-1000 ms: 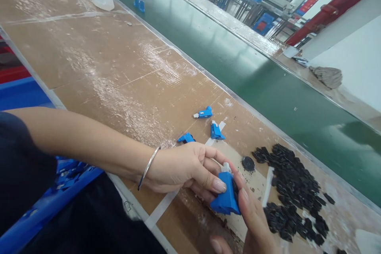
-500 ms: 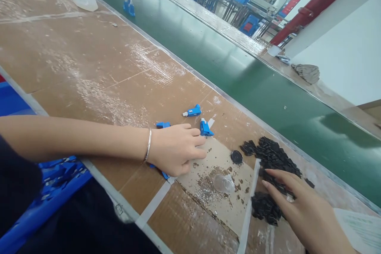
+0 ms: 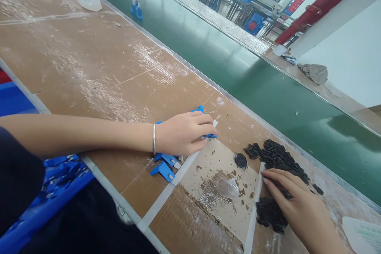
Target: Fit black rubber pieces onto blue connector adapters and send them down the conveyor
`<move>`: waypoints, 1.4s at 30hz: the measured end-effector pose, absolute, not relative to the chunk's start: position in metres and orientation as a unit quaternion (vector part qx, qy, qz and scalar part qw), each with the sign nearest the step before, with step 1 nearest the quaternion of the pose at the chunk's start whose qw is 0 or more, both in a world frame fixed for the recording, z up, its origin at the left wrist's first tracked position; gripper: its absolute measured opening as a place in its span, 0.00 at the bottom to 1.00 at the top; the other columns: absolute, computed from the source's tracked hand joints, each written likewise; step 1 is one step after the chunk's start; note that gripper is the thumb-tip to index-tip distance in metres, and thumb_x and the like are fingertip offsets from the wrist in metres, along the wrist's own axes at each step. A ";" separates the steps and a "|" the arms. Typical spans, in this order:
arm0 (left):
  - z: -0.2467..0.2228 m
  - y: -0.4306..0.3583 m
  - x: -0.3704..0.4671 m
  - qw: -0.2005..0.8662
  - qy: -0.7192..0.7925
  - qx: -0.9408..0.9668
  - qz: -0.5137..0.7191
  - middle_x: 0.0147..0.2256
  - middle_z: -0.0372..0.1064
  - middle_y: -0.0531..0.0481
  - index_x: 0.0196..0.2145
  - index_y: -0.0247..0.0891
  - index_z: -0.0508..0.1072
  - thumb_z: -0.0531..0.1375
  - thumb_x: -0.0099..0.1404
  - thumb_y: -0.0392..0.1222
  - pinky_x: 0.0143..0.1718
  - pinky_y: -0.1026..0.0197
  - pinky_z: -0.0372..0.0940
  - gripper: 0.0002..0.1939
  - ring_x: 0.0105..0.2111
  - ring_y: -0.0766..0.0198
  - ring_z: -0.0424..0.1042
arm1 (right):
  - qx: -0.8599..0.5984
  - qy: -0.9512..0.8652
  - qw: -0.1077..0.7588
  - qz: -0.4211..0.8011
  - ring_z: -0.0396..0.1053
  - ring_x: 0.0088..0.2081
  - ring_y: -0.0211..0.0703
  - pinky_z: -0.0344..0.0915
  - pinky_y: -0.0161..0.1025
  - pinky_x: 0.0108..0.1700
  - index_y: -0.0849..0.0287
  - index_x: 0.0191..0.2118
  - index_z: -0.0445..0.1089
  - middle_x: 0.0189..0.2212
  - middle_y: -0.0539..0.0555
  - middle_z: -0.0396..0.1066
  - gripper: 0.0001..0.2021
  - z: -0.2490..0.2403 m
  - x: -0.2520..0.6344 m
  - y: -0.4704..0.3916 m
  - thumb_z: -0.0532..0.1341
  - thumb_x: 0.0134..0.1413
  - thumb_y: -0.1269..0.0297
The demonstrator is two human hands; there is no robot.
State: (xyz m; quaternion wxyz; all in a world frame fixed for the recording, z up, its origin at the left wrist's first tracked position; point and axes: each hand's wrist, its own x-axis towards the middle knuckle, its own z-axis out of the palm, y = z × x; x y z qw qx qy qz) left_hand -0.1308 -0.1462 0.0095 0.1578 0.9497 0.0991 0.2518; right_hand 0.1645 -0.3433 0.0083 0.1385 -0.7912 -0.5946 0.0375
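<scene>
My left hand [image 3: 189, 133] is closed over a small blue plastic part [image 3: 210, 136] with a white tip, which shows under its fingertips. Another blue part [image 3: 199, 109] pokes out behind the knuckles. Below the wrist lie more blue parts [image 3: 163, 171] with whitish ends. At the right, my right hand [image 3: 300, 202] has thumb and index finger almost together beside a pile of small black pieces [image 3: 281, 158]; whatever is between those fingertips is too small to make out. A second heap of black pieces [image 3: 269, 212] lies under that hand.
A cardboard sheet [image 3: 193, 190] with brown spots carries a round black cap [image 3: 241, 160] and a clear disc [image 3: 228, 187]. Beyond the table edge runs a green belt [image 3: 208, 43] with blue parts [image 3: 136, 9] standing on it. A blue bin [image 3: 68, 190] of parts sits lower left.
My left hand has moved right and slightly up, onto the blue part. My right hand's thumb and index finger have drawn closer together. Another blue part now shows on the belt.
</scene>
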 end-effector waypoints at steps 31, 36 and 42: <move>0.016 -0.143 -0.128 0.229 0.186 0.952 0.086 0.40 0.67 0.44 0.43 0.33 0.67 0.54 0.58 0.31 0.46 0.56 0.63 0.14 0.41 0.58 0.66 | -0.848 -0.447 0.273 0.077 0.75 0.37 0.58 0.70 0.57 0.44 0.53 0.37 0.77 0.38 0.58 0.78 0.19 0.010 0.135 -0.335 0.62 0.42 0.46; 0.014 -0.145 -0.128 0.162 0.167 0.968 0.092 0.39 0.68 0.42 0.41 0.31 0.70 0.53 0.58 0.30 0.48 0.55 0.62 0.12 0.41 0.56 0.66 | -0.775 -0.402 0.455 0.176 0.77 0.44 0.49 0.76 0.44 0.44 0.50 0.39 0.73 0.45 0.53 0.77 0.14 0.020 0.122 -0.346 0.66 0.51 0.48; 0.015 -0.145 -0.129 0.141 0.164 0.976 0.037 0.40 0.69 0.41 0.38 0.30 0.73 0.56 0.67 0.36 0.47 0.52 0.63 0.08 0.42 0.53 0.67 | -0.652 -0.367 0.576 0.329 0.78 0.41 0.43 0.75 0.33 0.43 0.47 0.35 0.77 0.45 0.53 0.78 0.05 0.024 0.120 -0.355 0.69 0.51 0.61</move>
